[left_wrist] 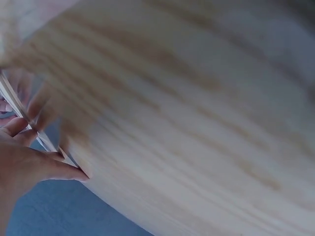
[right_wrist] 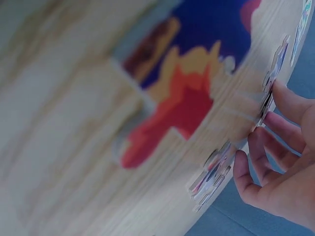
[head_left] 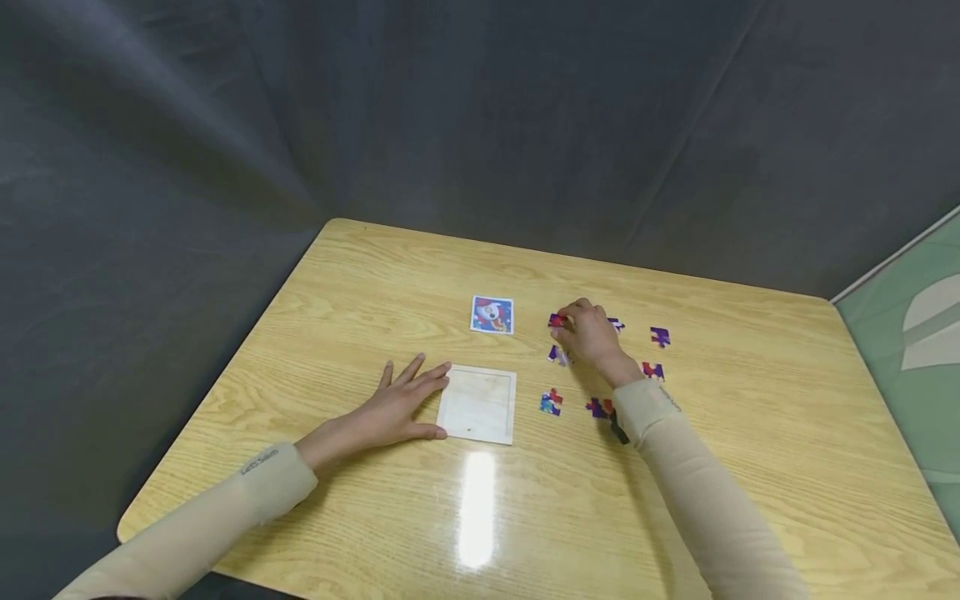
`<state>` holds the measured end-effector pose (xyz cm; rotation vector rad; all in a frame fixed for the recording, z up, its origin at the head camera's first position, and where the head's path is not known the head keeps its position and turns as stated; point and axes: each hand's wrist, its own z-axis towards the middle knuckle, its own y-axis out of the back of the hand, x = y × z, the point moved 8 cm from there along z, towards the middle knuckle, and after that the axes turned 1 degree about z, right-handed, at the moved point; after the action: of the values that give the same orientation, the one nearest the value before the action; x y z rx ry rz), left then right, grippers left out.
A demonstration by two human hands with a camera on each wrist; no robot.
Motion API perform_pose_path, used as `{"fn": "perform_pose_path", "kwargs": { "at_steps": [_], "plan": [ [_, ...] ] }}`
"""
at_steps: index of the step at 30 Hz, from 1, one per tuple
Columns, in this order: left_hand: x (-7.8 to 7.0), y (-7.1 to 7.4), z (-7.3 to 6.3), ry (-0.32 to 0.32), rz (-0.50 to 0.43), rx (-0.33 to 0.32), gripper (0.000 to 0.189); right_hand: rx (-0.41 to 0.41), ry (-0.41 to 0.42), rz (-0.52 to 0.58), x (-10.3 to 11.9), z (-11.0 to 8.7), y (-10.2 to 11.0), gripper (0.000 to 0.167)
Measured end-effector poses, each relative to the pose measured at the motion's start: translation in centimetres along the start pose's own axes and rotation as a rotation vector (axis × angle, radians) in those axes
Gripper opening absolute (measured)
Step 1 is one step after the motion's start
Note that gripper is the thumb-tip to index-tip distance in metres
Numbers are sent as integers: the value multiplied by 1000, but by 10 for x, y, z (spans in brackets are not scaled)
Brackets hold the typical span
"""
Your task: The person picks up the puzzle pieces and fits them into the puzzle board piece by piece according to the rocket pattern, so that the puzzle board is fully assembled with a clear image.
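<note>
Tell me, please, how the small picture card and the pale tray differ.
The picture card is smaller than the pale tray. The card carries a colourful print; the tray's inside shows none. The left hand touches the tray's edge, while no hand touches the card. Both look roughly square and lie on the table.

Wooden table (head_left: 750, 467); on it shallow white tray (head_left: 480, 404), picture card (head_left: 492, 315), scattered puzzle pieces (head_left: 551, 403).

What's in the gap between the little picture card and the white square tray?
Nothing but bare wooden table between the picture card and the white square tray. You can see that in the head view.
</note>
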<state>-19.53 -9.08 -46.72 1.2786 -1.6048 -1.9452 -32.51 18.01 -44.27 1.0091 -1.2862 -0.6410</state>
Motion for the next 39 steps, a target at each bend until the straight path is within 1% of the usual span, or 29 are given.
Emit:
{"fn": "perform_pose_path", "kwargs": {
  "at_steps": [4,8,12,14,17,19,21,24,25,27,29,32,36,39],
  "plan": [
    [0,0,-1,3,-4,9,84,17,-15,-3,1,-1,-1,43],
    [-1,1,4,-2,-3,5,83,12,-17,-24,-1,2,2,43],
    [0,0,7,6,-12,20,84,-39,-6,-32,0,2,6,43],
    [0,-2,7,9,-23,33,85,-78,11,-40,6,-3,7,43],
    [0,-4,7,5,-27,46,85,-151,97,-46,31,-14,10,42],
    [0,-3,6,7,-27,42,85,-191,203,-40,56,-24,9,39],
    [2,-2,6,17,-18,40,86,-212,312,-25,83,-35,4,36],
    [4,0,6,29,-10,32,85,-194,429,-20,117,-49,-10,35],
    [4,0,7,27,-8,28,85,-178,453,-28,126,-53,-16,36],
    [4,0,7,23,-9,23,85,-142,472,-52,137,-59,-28,37],
    [3,0,8,22,-11,23,85,-105,470,-73,145,-62,-38,38],
    [3,2,7,29,-15,20,84,-69,441,-109,150,-62,-50,37],
    [2,5,7,34,-16,10,84,-41,410,-137,152,-60,-58,37],
    [1,6,6,36,-13,11,84,-17,403,-141,153,-59,-63,38]
  ]
}}
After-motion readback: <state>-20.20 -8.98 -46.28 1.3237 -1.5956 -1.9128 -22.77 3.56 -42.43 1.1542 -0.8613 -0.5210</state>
